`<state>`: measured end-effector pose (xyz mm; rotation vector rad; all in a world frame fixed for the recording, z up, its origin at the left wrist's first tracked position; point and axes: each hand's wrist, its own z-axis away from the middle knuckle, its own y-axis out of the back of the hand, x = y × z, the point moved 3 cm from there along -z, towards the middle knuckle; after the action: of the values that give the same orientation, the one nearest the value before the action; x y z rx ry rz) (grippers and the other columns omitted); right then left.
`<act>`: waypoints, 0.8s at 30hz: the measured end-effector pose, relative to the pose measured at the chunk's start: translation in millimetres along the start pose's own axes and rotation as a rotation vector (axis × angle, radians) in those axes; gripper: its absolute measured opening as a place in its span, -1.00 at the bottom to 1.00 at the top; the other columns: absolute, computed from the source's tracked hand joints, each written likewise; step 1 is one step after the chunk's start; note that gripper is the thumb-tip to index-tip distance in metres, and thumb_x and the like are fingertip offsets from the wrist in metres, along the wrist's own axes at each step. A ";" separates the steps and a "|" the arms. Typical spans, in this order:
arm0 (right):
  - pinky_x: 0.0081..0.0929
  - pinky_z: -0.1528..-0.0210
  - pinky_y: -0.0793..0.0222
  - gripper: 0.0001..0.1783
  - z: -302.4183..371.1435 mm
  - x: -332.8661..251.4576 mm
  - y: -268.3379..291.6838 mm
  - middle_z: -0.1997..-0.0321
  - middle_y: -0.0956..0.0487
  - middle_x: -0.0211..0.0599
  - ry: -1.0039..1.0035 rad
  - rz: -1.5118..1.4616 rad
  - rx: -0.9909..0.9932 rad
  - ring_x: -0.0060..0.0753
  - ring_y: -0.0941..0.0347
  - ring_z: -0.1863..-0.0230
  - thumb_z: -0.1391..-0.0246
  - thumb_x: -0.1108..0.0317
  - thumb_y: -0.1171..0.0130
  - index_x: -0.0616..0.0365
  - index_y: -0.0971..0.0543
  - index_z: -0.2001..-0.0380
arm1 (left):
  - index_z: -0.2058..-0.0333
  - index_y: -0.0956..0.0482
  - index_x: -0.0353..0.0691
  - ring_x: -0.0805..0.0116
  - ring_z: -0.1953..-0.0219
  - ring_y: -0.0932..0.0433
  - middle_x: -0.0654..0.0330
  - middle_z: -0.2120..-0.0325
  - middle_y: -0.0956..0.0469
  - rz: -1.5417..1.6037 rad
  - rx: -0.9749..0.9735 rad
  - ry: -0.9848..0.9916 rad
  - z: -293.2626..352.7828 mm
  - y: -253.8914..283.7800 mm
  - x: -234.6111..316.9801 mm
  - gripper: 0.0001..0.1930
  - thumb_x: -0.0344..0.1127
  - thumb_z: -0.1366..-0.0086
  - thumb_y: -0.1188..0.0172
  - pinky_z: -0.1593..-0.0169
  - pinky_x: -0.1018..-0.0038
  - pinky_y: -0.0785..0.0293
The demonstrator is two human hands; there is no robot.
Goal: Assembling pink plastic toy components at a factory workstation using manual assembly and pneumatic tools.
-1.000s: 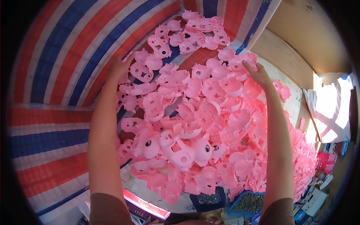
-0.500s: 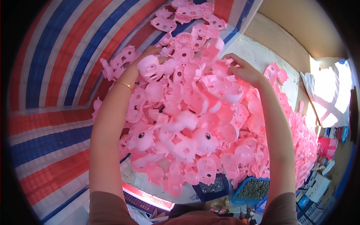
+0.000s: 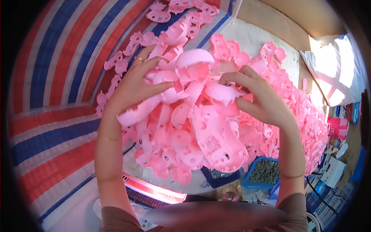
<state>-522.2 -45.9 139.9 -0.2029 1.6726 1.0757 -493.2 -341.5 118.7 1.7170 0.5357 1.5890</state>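
A big heap of pink plastic toy shell halves (image 3: 181, 141) lies before me, some with round holes or printed eyes. At the heap's left upper side, my left hand (image 3: 135, 87) has its thumb and fingers curled round a pink toy shell (image 3: 165, 76); whether it grips more than one piece is hard to tell. My right hand (image 3: 261, 98) pinches a rounded pink shell with a dark eye (image 3: 222, 92) between thumb and fingers. Below it, a long shell with a square opening (image 3: 220, 143) is tilted on top of the pile.
A red, white and blue striped sheet (image 3: 58, 73) lines the left and far-left sides. Close to me are a blue tray of screws (image 3: 264, 172), a dark blue tray of small metal parts (image 3: 220, 178) and a keyboard (image 3: 148, 197). More pink parts (image 3: 307, 131) stretch along the right.
Both hands have come nearer to me, the right also inward, lifting and pulling shells over the pile. Pieces at the front have shifted, and a long shell now lies on top.
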 end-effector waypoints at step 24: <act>-0.38 0.16 -0.34 -0.68 12.5 -127.1 -50.0 0.57 -0.57 -0.27 0.158 0.506 -0.084 -0.26 -0.52 0.46 0.03 0.12 -0.35 0.16 -0.63 0.35 | -0.14 -0.34 -0.15 -0.15 -0.39 -0.02 -0.11 -0.27 -0.20 0.099 0.119 0.434 238.1 -64.0 8.6 -0.27 -0.06 -0.02 -0.44 -0.35 0.07 -0.03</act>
<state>-432.1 -112.5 219.2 0.0927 1.8738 1.5388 -249.3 -347.5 83.0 1.5015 0.7786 2.0532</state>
